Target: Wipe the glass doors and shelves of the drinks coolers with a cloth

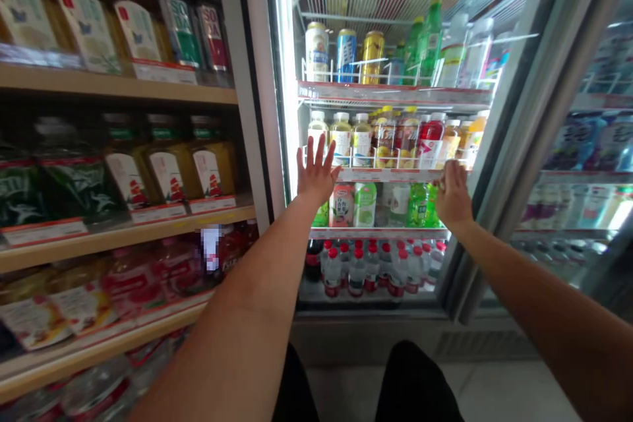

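Observation:
My left hand (pixel 317 175) is stretched forward with its fingers spread and nothing in it. It is in front of the left end of the cooler's middle shelf, nearest to pale-labelled bottles (pixel 341 138). My right hand (pixel 453 196) is raised at the right of the same shelf edge (pixel 390 175), its fingers curled in. What those fingers hold, if anything, is hidden. Green bottles (pixel 417 204) stand just left of it on the shelf below. Both hands are in front of the lit drinks cooler (pixel 395 97), and I cannot tell whether either touches it.
Wooden shelves (pixel 119 86) with juice and soda bottles stand close on the left. Cans (pixel 346 56) line the cooler's upper shelf, and red-capped bottles (pixel 357 270) its bottom. A metal door frame (pixel 539 86) runs along the right, with another cooler (pixel 588 171) beyond it.

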Available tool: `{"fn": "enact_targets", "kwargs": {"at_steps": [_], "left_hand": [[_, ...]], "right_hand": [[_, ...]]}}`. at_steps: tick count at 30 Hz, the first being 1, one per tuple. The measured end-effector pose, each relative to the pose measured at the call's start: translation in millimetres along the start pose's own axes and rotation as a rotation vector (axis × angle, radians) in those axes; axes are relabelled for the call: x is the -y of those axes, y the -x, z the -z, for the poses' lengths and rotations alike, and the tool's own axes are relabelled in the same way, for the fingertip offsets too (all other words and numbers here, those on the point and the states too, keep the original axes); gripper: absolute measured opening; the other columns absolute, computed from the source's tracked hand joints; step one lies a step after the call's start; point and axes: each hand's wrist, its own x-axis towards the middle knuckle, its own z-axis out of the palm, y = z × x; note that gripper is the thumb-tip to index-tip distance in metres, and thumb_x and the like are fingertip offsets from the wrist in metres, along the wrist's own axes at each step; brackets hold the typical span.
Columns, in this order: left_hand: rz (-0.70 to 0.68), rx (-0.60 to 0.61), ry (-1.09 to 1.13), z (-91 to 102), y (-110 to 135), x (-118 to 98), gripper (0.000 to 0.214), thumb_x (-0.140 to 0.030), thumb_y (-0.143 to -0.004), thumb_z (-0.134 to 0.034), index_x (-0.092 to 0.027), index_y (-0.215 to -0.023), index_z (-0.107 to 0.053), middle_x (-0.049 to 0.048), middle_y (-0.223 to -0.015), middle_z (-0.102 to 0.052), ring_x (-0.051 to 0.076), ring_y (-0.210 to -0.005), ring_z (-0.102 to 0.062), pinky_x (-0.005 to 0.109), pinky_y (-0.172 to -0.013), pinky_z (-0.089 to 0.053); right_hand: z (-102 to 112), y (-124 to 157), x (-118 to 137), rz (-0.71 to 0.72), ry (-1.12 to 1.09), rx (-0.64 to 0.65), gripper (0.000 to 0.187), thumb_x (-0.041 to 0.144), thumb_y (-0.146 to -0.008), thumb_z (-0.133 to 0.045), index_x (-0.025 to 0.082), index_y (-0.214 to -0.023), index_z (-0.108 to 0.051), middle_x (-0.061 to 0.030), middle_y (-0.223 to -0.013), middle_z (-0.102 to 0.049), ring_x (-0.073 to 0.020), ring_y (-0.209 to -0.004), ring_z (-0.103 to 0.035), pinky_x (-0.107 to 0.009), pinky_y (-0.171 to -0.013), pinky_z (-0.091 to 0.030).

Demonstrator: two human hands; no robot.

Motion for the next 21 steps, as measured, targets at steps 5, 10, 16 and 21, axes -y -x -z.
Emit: {"fn": "enact_targets", "kwargs": {"at_steps": [5, 10, 16, 21], "left_hand": [[0.014, 0.041, 0.004, 3.3, 0, -2, 0.07, -0.031, -0.107, -0.048, -0.023, -0.171, -0.02, 0.0031, -0.177, -0.002, 0.027, -0.162, 0.014, 0.058, -0.13, 0.012], [0.006, 0.024, -0.005, 3.4, 1, -2, 0.07, -0.03, -0.107, -0.048, -0.023, -0.171, -0.021, 0.0028, -0.177, -0.003, 0.027, -0.162, 0.013, 0.057, -0.131, 0.012], [0.011, 0.034, -0.031, 3.5, 0, -2, 0.071, -0.031, -0.107, -0.051, -0.021, -0.17, -0.021, 0.0037, -0.177, -0.003, 0.028, -0.163, 0.01, 0.056, -0.131, 0.012], [0.006, 0.03, -0.02, 1.6, 0, 0, 0.07, -0.03, -0.108, -0.049, -0.023, -0.171, -0.02, 0.0041, -0.177, -0.003, 0.027, -0.162, 0.014, 0.057, -0.13, 0.013]], "right_hand": [[12, 37, 6, 0.356, 0.015, 0.263, 0.062, 0.01, -0.101, -0.037, 0.026, -0.16, -0.047, -0.0075, -0.161, -0.05, -0.0278, -0.155, -0.04, -0.057, -0.129, -0.036], [20, 10, -2, 0.019, -0.129, 0.147, 0.061, 0.016, -0.098, -0.041, 0.02, -0.159, -0.049, -0.0088, -0.165, -0.044, -0.0293, -0.158, -0.034, -0.056, -0.132, -0.031], [-10, -35, 10, -0.463, -0.206, -0.121, 0.079, 0.016, -0.092, -0.035, -0.004, -0.166, -0.018, -0.0281, -0.169, -0.024, -0.0396, -0.162, -0.018, -0.071, -0.128, -0.025], [-10, -48, 49, -0.249, -0.186, -0.092, 0.076, 0.015, -0.095, -0.04, 0.011, -0.169, -0.025, -0.0136, -0.171, -0.029, -0.033, -0.162, -0.021, -0.06, -0.132, -0.029]]}}
